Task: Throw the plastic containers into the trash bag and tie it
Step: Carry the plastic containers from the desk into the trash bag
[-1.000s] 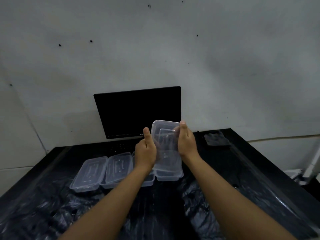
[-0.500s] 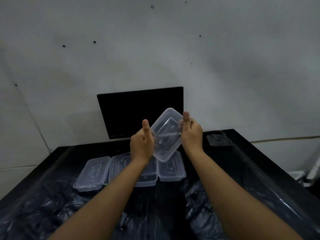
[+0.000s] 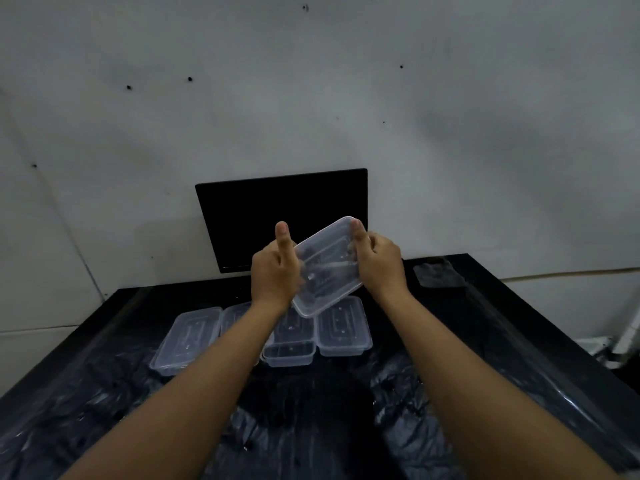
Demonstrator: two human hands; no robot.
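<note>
A clear plastic container (image 3: 325, 265) is held tilted in the air above the table, its long side slanting up to the right. My left hand (image 3: 275, 271) grips its lower left edge with the thumb pointing up. My right hand (image 3: 379, 259) grips its upper right edge. Below them several more clear containers lie on the table: one at the left (image 3: 188, 336), one in the middle (image 3: 291, 342) and one at the right (image 3: 343, 327). A black trash bag (image 3: 311, 410) is spread flat across the near part of the table.
A black table (image 3: 512, 327) stands against a grey wall. A dark laptop screen (image 3: 242, 216) stands upright at the back. A small crumpled clear plastic piece (image 3: 438, 275) lies at the back right. White objects (image 3: 620, 344) sit beyond the table's right edge.
Both hands have lifted the container off the stack and tilted it from upright to slanted. The container that was under it now lies uncovered on the table.
</note>
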